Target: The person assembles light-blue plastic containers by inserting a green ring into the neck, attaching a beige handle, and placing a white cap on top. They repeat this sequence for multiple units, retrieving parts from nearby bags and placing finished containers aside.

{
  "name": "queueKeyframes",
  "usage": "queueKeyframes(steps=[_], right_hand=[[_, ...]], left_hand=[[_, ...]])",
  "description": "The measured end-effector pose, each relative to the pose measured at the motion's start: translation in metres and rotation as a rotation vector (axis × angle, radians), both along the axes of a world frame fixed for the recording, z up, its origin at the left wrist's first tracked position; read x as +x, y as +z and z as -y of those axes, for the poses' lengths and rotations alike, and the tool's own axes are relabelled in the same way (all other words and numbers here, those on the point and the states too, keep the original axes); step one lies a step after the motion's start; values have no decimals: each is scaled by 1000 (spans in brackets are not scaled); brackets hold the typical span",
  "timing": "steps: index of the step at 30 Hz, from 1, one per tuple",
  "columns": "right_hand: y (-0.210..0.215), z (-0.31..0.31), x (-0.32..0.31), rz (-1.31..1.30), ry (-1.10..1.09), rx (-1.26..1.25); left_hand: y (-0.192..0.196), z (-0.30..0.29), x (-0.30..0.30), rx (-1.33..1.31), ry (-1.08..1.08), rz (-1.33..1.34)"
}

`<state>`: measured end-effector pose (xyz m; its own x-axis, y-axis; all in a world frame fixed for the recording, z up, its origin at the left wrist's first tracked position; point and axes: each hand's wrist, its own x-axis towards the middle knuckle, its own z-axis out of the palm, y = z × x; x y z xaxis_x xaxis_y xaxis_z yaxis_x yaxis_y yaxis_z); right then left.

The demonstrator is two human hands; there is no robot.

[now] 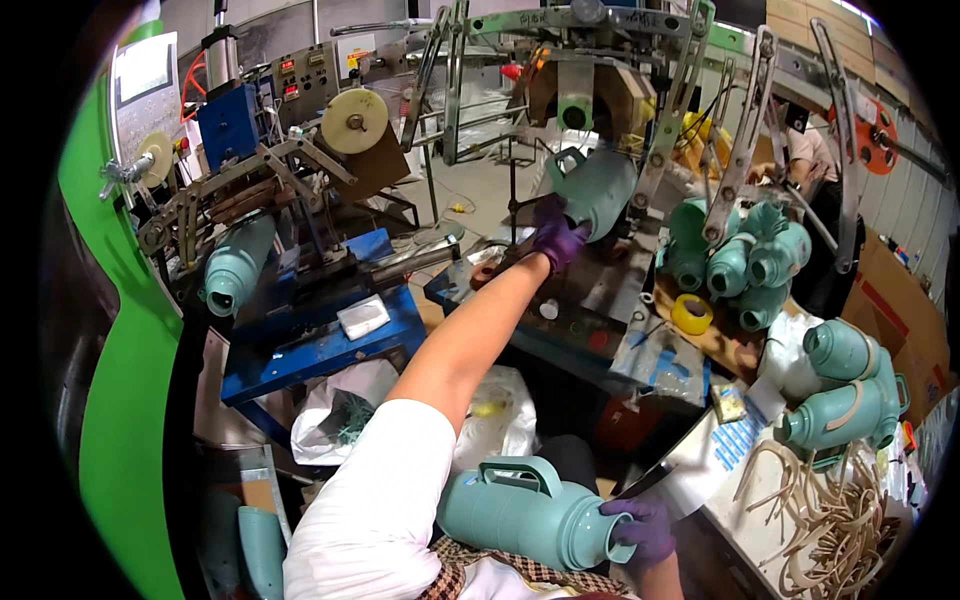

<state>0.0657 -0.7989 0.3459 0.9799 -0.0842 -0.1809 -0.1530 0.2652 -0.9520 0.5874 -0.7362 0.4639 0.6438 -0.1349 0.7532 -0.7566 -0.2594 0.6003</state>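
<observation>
My left hand [560, 238], in a purple glove, reaches forward with its fingers closed round the near end of a teal thermos jug body [603, 185]. That body lies tilted in the machine [575, 110], its handle to the upper left. Low in front of me, a second teal thermos body [515, 512] lies on its side across my lap, handle up and open neck to the right. My right hand [645, 530], also purple-gloved, grips the rim of that neck, thumb and fingers on its edge.
At the right, several teal thermos bodies [750, 260] are stacked beside a yellow tape roll [691, 314]. Nearer lie strapped thermos bodies [840, 400] and a heap of beige straps [830, 520]. Another machine at the left holds a thermos body [238, 265] above a blue table [300, 360].
</observation>
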Motion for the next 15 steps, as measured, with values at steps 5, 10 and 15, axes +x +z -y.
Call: queueKeyframes(steps=[5, 10, 15], right_hand=[[20, 1, 25, 12, 156, -29], [20, -5, 37, 67, 184, -71], [39, -20, 43, 149, 198, -82]], left_hand=[[3, 2, -3, 55, 19, 7], [4, 3, -3, 16, 78, 81], [33, -27, 12, 198, 64, 69]])
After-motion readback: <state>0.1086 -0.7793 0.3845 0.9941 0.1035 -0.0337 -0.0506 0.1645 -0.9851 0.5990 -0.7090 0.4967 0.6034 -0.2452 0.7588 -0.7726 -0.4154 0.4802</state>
